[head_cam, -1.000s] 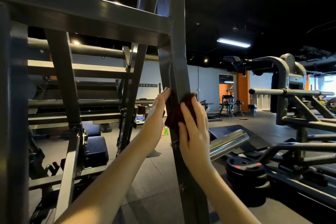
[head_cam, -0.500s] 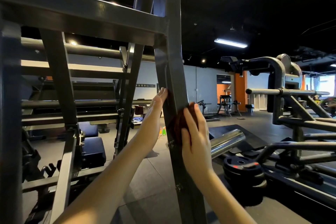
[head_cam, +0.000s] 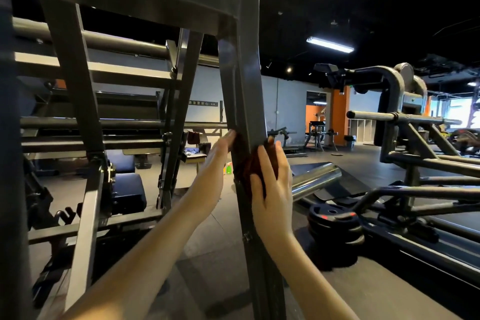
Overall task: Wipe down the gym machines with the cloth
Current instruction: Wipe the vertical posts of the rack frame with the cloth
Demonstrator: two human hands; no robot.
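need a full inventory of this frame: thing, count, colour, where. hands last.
slanted post: one, dark grey, centre, part of the near machine frame
cloth: one, dark red, against the post between the hands
weight plates: one stack, black with red marks, floor right of the post
bar: one, shiny silver, just right of the right hand
seat pad: one, dark blue, low left
tube-frame machine: one, grey, right
ceiling light: one lit, white, upper right
left hand: straight fingers on the post's left side
right hand: flat, pressing the cloth onto the post
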